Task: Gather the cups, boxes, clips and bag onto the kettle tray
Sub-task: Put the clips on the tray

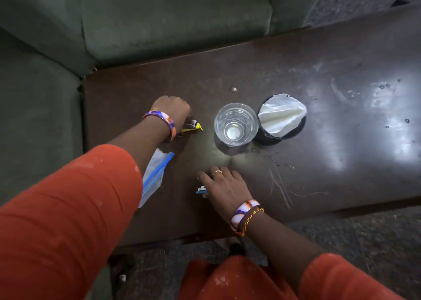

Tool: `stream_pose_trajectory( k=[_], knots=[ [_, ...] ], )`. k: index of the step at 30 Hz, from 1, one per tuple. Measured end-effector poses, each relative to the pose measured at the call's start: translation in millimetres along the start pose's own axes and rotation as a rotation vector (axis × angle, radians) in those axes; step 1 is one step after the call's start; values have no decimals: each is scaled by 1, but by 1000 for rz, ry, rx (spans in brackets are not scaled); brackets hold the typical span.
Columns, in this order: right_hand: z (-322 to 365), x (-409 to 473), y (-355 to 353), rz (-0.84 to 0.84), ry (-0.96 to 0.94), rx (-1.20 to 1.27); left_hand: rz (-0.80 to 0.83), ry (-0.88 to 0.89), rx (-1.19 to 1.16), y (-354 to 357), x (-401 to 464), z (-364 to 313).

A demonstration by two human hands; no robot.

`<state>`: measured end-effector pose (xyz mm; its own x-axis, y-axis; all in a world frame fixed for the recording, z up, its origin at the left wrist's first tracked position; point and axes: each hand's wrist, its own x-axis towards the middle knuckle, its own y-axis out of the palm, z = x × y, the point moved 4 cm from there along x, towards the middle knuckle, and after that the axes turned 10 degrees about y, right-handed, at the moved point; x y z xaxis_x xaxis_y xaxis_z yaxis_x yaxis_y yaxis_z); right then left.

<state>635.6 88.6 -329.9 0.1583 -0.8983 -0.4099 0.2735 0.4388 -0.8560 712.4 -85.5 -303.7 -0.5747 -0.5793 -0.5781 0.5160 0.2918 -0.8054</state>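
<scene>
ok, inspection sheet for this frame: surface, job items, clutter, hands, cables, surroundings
Surface: dark table, scratched, wet spots.
Job's things: glass cup; black cup stuffed with white tissue; yellow clip; blue clip; zip bag flat at the left. No kettle tray seen.
Clutter: small crumb.
Hands: left hand grips yellow clip; right hand on blue clip, grip unclear.
Cables: nothing seen.
Surroundings: green sofa, floor.

Most of the yellow clip [193, 127] is covered by the left hand [172, 110], so the grip can't be made out. The blue clip [202, 190] near the table's [319, 71] front edge is mostly hidden under the right hand [224, 190]. The bag's [153, 174] left part is blocked by the sleeve [68, 208].
</scene>
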Motion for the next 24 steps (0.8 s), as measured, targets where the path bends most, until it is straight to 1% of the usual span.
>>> stream_pose_trajectory(
  k=[2,6,8,10,12,14,17,20,22,24],
  knots=[
    [-5,-3,-3,20,19,42,-25,-43,-45,-12,-7,1],
    [-22,-21,-23,95,93,197,-184,-242,-270,-56,-42,5],
    [-35,-35,-40,185,139,283,-178,-272,-356,-83,-64,2],
    [-52,-52,-60,251,141,319,-140,-255,-457,-115,-80,-9],
    [-75,-69,-88,270,134,332,-139,-208,-539,-154,-88,-31],
    [-106,-87,-121,294,123,310,-181,-143,-617,-197,-90,-64],
    [-166,-118,-177,346,138,286,-208,-9,-808,-256,-80,-128],
    [-241,-158,-234,284,219,366,-219,88,-994,-310,-55,-201],
    [-295,-190,-266,182,285,413,-239,124,-1058,-346,-35,-255],
    [-346,-224,-296,41,335,447,-280,160,-1087,-382,-15,-305]
  ],
)
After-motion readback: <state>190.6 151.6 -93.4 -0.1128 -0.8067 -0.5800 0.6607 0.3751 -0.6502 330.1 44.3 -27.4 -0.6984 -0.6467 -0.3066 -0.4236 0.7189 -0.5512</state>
